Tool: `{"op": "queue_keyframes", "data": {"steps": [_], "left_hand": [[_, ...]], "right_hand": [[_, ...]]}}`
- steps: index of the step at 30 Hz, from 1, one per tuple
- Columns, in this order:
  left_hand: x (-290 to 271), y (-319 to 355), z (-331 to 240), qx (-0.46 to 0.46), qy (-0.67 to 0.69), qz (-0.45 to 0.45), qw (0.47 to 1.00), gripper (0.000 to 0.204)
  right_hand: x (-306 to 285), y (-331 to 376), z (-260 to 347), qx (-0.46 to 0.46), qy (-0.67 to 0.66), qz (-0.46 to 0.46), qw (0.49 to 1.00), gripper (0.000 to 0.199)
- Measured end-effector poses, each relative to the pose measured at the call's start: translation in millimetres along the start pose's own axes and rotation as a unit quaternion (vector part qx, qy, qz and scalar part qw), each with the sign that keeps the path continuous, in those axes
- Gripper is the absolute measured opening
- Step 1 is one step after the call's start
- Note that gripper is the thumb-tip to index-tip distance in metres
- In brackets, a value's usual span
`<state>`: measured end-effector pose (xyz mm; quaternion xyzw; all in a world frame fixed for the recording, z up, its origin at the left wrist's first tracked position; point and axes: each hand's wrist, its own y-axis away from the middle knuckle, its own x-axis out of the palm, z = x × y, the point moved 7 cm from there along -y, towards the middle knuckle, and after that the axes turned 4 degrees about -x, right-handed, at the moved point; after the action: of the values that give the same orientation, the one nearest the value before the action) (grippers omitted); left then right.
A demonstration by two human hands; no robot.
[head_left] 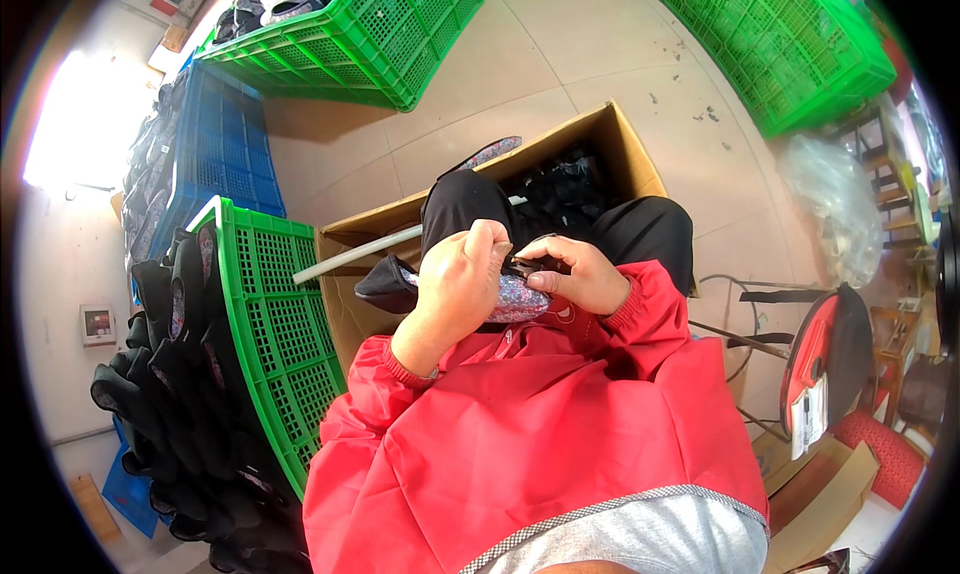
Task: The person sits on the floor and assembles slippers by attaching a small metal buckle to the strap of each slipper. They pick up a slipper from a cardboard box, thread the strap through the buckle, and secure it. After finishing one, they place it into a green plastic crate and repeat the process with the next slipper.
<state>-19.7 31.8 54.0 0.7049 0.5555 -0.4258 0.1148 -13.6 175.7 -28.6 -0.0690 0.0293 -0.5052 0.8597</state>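
My left hand (457,284) is closed over a black cloth shoe (385,286) held above my lap. The shoe's dark end sticks out to the left of this hand, and its speckled, multicoloured lining (520,302) shows to the right. Close beside it, my right hand (582,276) is closed with its thumb pressing on a small dark object (524,267) at the shoe's edge. Fingers cover most of that object, so its kind is unclear. The fingertips of both hands almost meet there.
A cardboard box (640,159) with black items stands beyond my knees, with a white rod (365,251) across it. At left, black shoes (170,374) are heaped beside a green crate (275,314). More crates stand farther off; a round red-and-black seat (825,359) is at right.
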Motion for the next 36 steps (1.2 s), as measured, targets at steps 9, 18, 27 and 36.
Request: {"op": "queue_keyframes", "data": {"steps": [9, 18, 27, 36], "left_hand": [[5, 0, 6, -0.035, -0.004, 0.012, 0.999, 0.01], [7, -1, 7, -0.055, 0.006, 0.022, 0.998, 0.011], [13, -25, 36, -0.082, -0.055, -0.057, 0.994, 0.009], [-42, -31, 34, -0.001, -0.129, -0.126, 0.984, 0.021]], "right_hand": [[-3, -7, 6, 0.024, 0.063, 0.032, 0.997, 0.023], [-1, -7, -3, 0.06, 0.008, 0.023, 0.998, 0.019], [2, 8, -25, 0.062, -0.065, -0.044, 0.995, 0.045], [-10, 22, -69, 0.259, -0.358, -0.19, 0.877, 0.024]]}}
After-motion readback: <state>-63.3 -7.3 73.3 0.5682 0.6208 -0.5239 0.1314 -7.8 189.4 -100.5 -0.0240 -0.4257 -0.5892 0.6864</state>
